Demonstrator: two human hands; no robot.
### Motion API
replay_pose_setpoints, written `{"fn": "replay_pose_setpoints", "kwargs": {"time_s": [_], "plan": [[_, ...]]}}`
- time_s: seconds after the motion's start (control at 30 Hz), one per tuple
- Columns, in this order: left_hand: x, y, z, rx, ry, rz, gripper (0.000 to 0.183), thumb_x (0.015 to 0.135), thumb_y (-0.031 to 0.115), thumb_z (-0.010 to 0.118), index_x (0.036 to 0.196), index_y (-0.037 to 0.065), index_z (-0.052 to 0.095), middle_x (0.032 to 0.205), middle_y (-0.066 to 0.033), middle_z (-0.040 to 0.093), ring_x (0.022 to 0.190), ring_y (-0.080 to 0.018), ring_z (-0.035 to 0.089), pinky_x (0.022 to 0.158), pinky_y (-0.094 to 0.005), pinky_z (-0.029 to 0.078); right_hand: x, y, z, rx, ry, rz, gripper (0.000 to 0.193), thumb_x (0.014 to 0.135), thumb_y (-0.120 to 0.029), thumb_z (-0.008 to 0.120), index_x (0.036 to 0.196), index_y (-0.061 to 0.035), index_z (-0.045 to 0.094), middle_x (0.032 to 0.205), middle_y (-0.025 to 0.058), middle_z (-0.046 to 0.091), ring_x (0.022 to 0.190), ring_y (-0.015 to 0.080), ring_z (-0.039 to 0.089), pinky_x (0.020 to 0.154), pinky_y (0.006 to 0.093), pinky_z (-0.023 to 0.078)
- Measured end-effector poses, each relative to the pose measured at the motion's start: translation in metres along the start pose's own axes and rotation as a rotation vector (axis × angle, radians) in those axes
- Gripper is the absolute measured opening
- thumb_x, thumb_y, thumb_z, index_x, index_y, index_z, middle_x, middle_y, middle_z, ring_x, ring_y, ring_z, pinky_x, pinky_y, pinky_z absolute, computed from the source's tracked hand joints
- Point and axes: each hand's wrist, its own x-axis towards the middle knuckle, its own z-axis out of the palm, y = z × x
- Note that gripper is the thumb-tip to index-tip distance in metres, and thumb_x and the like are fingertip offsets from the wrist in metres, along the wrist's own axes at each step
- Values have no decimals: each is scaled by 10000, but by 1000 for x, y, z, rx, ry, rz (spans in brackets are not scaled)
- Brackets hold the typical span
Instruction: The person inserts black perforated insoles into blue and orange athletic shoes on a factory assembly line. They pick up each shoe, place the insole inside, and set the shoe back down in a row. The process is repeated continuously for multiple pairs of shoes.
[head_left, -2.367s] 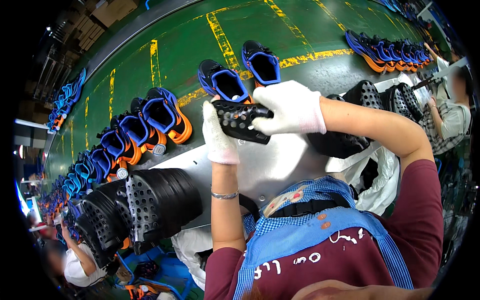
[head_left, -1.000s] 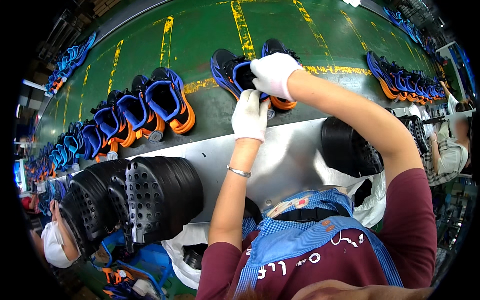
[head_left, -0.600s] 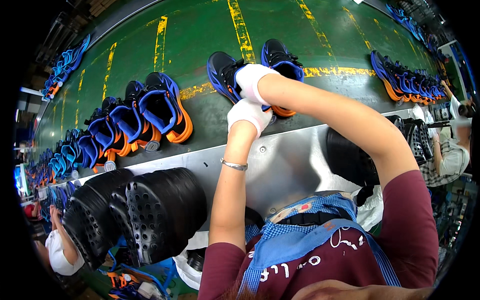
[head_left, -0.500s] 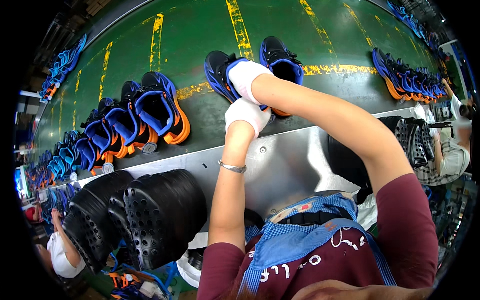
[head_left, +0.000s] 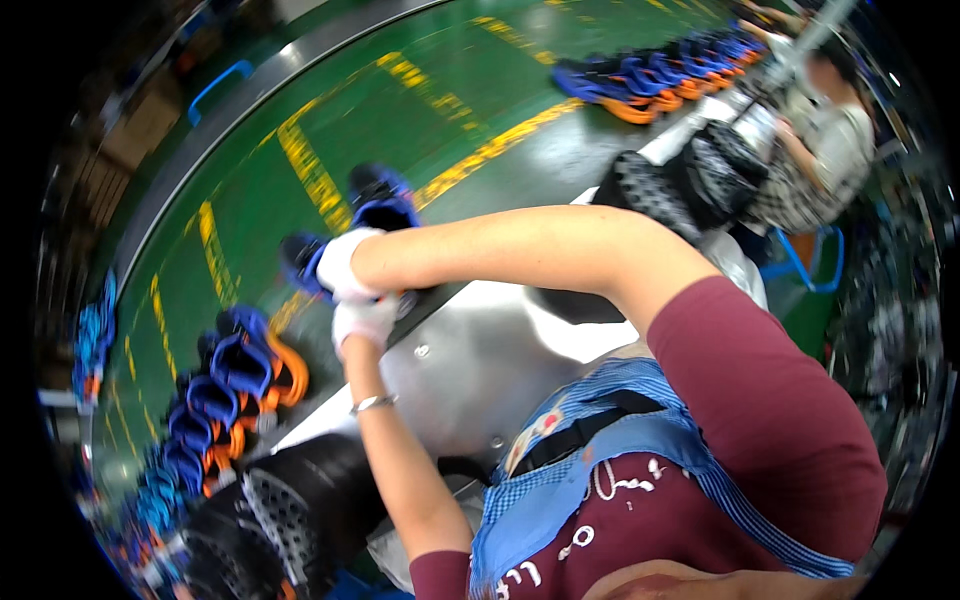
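One blue-and-black shoe (head_left: 302,264) is set on the green table (head_left: 462,168), just beside a second shoe (head_left: 384,200); its opening is covered by the white-gloved right hand (head_left: 348,262), with the left hand (head_left: 364,321) placed near its heel; whether either grip is spread or pinching cannot be told

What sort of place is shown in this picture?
Probably a shoe factory: rows of shoes stand on a green surface, black perforated pieces lie stacked nearby, and another person is farther along.

Two shoes (head_left: 382,192) stand between the left shoe row (head_left: 238,365) and right shoe row (head_left: 655,80).
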Motion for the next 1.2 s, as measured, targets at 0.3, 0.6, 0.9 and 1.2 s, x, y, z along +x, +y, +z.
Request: {"fn": "replay_pose_setpoints", "kwargs": {"time_s": [0.3,0.6,0.9,1.2], "plan": [[1,-39,1,-88,373,214,371,763,312,721,930,-17,679,921,-185,684,852,-346,654,807,-390,504,-302,86,-63,-167,652,120,340,895,-307,531,1095,-71,672,995,157,692,917,332,668,825,439,530],[-65,11,-16,389,639,322,502,800,218,673,1279,96,586,1289,-180,553,1142,-373,546,986,-434,439,-515,230,40,-218,912,931,417,806,-302,668,1162,-96,599,1090,145,610,1042,319,586,914,383,469],[-24,51,33,32,536,532,291,839,146,672,1085,-2,626,1169,-208,551,1102,-360,541,984,-404,411,-517,262,66,-330,860,928,414,779,-226,715,1148,-113,566,1093,128,582,1083,324,560,921,397,473],[-22,74,66,-80,551,589,213,843,103,669,1024,-1,627,1011,-177,601,964,-335,586,892,-386,455,-527,275,65,-378,789,854,430,772,-230,731,1140,-97,553,1084,137,585,1067,326,566,906,406,475]]}}
